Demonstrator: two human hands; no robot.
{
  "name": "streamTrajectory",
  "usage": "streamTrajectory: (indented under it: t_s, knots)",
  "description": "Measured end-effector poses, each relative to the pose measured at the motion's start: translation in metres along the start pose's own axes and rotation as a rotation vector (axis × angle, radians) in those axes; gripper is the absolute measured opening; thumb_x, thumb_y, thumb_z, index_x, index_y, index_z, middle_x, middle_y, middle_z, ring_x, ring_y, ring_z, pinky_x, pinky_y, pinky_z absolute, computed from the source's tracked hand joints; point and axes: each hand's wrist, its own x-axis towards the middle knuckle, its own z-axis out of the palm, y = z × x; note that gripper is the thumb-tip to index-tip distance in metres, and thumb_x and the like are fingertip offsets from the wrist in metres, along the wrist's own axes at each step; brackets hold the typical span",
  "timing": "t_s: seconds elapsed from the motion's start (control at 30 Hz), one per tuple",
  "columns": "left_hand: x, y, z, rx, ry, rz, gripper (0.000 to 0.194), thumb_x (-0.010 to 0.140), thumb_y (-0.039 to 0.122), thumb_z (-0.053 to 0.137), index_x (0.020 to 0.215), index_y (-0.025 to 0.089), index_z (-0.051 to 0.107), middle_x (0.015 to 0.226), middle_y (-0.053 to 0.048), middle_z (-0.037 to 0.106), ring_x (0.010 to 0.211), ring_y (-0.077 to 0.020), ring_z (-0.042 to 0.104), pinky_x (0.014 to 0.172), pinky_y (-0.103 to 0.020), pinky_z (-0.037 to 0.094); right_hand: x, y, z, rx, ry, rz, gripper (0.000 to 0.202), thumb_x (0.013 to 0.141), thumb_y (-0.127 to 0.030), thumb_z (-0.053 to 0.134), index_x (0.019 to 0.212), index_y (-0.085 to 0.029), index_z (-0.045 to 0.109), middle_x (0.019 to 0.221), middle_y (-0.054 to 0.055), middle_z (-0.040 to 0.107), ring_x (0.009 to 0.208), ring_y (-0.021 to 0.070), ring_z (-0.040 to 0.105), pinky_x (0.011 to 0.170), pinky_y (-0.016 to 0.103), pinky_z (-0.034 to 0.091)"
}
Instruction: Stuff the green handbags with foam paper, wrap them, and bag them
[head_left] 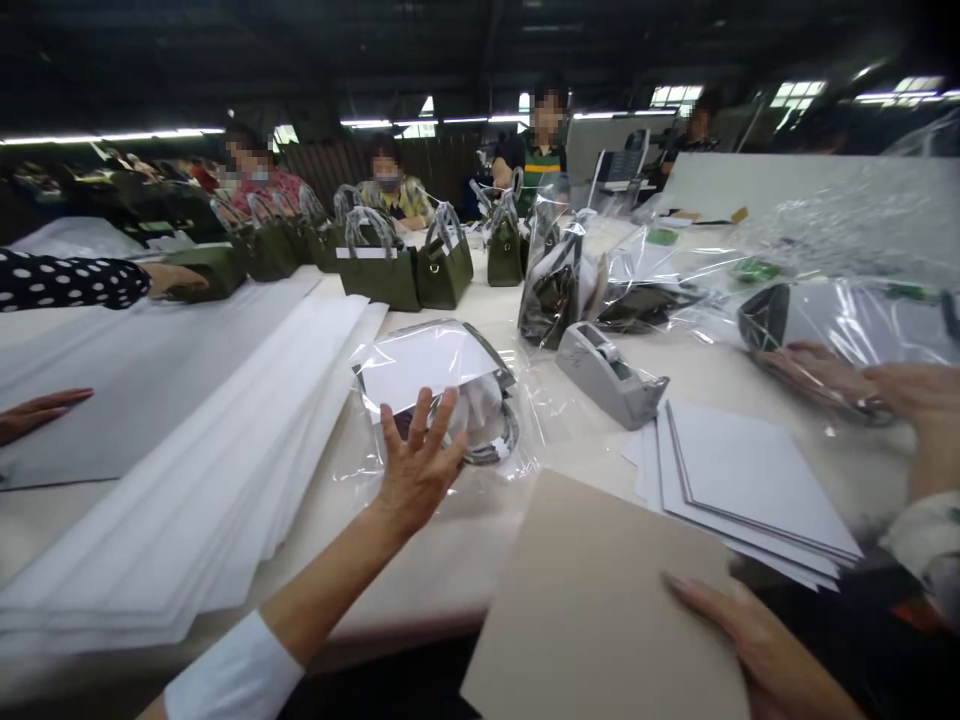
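My left hand lies with its fingers spread on a handbag inside a clear plastic bag. A white sheet covers much of that handbag, and its wrapped handles curve at the lower right. Low in the view, my right hand grips a beige cardboard sheet by its right side, thumb on the face; the other fingers are hidden behind it. Just beyond this sheet is a stack of white boards. A grey tape dispenser stands behind the stack.
Long white foam sheets cover the table's left side. Several green handbags stand along the back. Plastic-wrapped bags are right of them. Co-workers' hands hold a wrapped bag at right; a dotted sleeve reaches in from the left.
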Motion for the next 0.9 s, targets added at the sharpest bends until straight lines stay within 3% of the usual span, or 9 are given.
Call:
streamTrajectory:
  t_s: [0.03,0.1,0.17,0.27,0.37,0.6,0.73,0.9]
  knots:
    - [0.005,-0.006,0.000,-0.020,-0.023,0.010,0.010,0.078,0.023,0.061,0.087,0.019,0.060,0.142,-0.012,0.026,0.132,-0.0365,0.012,0.101,-0.065,0.011,0.002,-0.008,0.018,0.199,-0.071,0.149,0.032,0.084,-0.042,0.045,0.097,-0.016,0.059,0.084,0.013,0.066,0.071,0.0248,0.064,0.064,0.037,0.054]
    - [0.016,-0.016,-0.007,-0.067,-0.064,0.033,0.006,0.076,0.021,0.061,0.077,0.016,0.060,0.145,-0.011,0.018,0.132,-0.0372,0.013,0.101,-0.058,0.023,0.010,-0.024,0.054,0.496,-0.149,0.312,0.025,0.078,-0.036,0.054,0.090,-0.014,0.059,0.087,0.012,0.067,0.075,0.0226,0.064,0.069,0.034,0.053]
    - [0.026,-0.024,-0.015,-0.102,-0.100,0.060,0.004,0.075,0.019,0.061,0.075,0.015,0.060,0.147,-0.009,0.010,0.132,-0.0362,0.014,0.102,-0.051,0.029,0.020,-0.037,0.083,0.687,-0.164,0.380,0.019,0.075,-0.027,0.059,0.087,-0.013,0.058,0.083,0.009,0.066,0.072,0.0184,0.064,0.067,0.028,0.053]
    - [0.037,-0.034,-0.025,-0.131,-0.146,0.096,0.005,0.075,0.018,0.059,0.076,0.014,0.061,0.148,-0.005,0.004,0.132,-0.0335,0.017,0.105,-0.048,0.028,0.038,-0.050,0.112,0.807,-0.084,0.361,0.014,0.076,-0.020,0.057,0.088,-0.012,0.056,0.070,0.004,0.063,0.054,0.0121,0.058,0.043,0.019,0.048]
    - [0.045,-0.042,-0.030,-0.134,-0.158,0.116,0.005,0.074,0.018,0.058,0.076,0.014,0.061,0.148,-0.004,0.005,0.130,-0.0323,0.020,0.106,-0.047,0.028,0.051,-0.059,0.129,0.821,0.009,0.261,0.016,0.078,-0.020,0.056,0.093,-0.014,0.053,0.067,0.000,0.061,0.048,0.0094,0.053,0.030,0.014,0.039]
    - [0.058,-0.048,-0.031,-0.121,-0.178,0.121,0.009,0.076,0.023,0.057,0.076,0.015,0.063,0.148,0.000,0.006,0.128,-0.0331,0.021,0.102,-0.049,0.033,0.083,-0.076,0.169,0.783,0.074,0.166,0.010,0.085,-0.022,0.045,0.091,-0.015,0.049,0.079,0.002,0.061,0.063,0.0122,0.059,0.049,0.025,0.055]
    - [0.061,-0.048,-0.033,-0.104,-0.157,0.134,0.010,0.076,0.022,0.057,0.080,0.015,0.063,0.147,-0.002,0.006,0.129,-0.0315,0.020,0.105,-0.046,0.030,0.128,-0.084,0.193,0.688,0.012,0.138,0.014,0.087,-0.021,0.042,0.097,-0.015,0.049,0.081,0.003,0.060,0.065,0.0128,0.060,0.053,0.027,0.056]
    - [0.061,-0.047,-0.038,-0.095,-0.093,0.128,0.009,0.077,0.020,0.057,0.079,0.014,0.063,0.148,-0.002,0.002,0.130,-0.0323,0.019,0.105,-0.045,0.029,0.185,-0.098,0.217,0.410,-0.036,0.004,0.026,0.092,-0.031,0.038,0.105,-0.011,0.049,0.080,0.002,0.059,0.061,0.0088,0.057,0.053,0.021,0.051]
